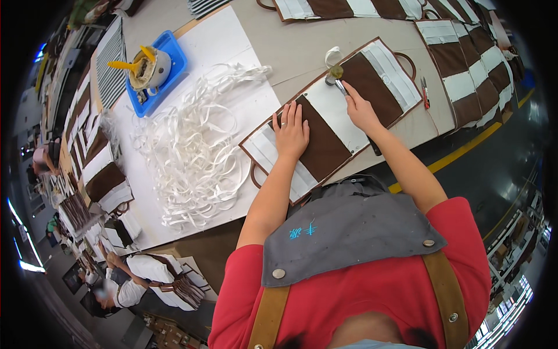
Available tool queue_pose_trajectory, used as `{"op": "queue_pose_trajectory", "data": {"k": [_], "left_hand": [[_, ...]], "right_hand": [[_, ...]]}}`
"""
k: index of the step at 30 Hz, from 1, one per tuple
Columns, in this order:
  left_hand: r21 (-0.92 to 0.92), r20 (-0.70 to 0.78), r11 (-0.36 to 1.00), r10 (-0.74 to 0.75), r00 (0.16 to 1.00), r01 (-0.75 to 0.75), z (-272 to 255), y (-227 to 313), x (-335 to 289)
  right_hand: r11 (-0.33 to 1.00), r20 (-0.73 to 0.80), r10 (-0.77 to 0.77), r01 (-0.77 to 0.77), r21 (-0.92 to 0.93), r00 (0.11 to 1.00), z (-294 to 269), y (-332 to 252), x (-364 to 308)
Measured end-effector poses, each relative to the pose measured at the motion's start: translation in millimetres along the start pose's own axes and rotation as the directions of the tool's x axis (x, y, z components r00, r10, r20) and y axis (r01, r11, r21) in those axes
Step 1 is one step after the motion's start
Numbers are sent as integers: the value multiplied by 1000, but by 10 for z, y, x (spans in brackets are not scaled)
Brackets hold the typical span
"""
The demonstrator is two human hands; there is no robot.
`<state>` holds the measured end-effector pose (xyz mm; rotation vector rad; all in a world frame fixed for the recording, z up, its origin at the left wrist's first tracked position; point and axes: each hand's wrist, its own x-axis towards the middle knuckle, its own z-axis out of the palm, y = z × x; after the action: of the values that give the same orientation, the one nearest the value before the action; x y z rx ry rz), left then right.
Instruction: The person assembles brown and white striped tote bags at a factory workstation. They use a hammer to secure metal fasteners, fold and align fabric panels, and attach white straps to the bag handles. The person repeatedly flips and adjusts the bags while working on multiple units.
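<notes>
A flat brown-and-white bag piece (325, 139) with dark edging and a loop handle at each end lies slantwise on the table before me. My left hand (292, 132) rests on it, fingers spread over a brown panel near its far edge. In my right hand (361, 110) is a hammer (341, 87); its metal shaft shows past my fingers and its black handle end below my wrist. The hammer head (335, 72) is at the piece's far edge, by the white middle panel. I cannot tell if it touches. Just beyond it curls a white ribbon (332, 56).
Left of the piece spreads a heap of loose white ribbons (195, 157). Farther off, a blue tray (178, 46) holds a pot (161, 68) with yellow-handled tools. A red-handled tool (426, 96) lies to the right. More bag pieces (465, 70) are stacked at right. A person (125, 285) works at lower left.
</notes>
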<state>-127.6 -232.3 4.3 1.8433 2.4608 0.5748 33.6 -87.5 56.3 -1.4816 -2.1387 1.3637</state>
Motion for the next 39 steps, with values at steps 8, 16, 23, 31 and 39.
{"op": "queue_pose_trajectory", "data": {"k": [8, 16, 23, 31, 39], "left_hand": [[-20, -1, 1000, -10, 1000, 10, -6, -8, -13], [-23, 13, 999, -32, 999, 32, 18, 1, -17], [-43, -17, 999, -18, 1000, 18, -7, 2, 3], [-26, -18, 999, -26, 999, 26, 0, -32, -15], [-47, -27, 999, -20, 999, 19, -15, -22, -16]], "right_hand": [[979, 165, -175, 190, -78, 971, 15, -354, -52], [825, 327, -300, 416, -383, 896, 348, -268, -29], [842, 54, -521, 523, -132, 852, 333, -415, 75], [853, 165, -408, 440, -282, 898, 306, -435, 14], [894, 178, -337, 373, -247, 925, 432, -404, -46]]}}
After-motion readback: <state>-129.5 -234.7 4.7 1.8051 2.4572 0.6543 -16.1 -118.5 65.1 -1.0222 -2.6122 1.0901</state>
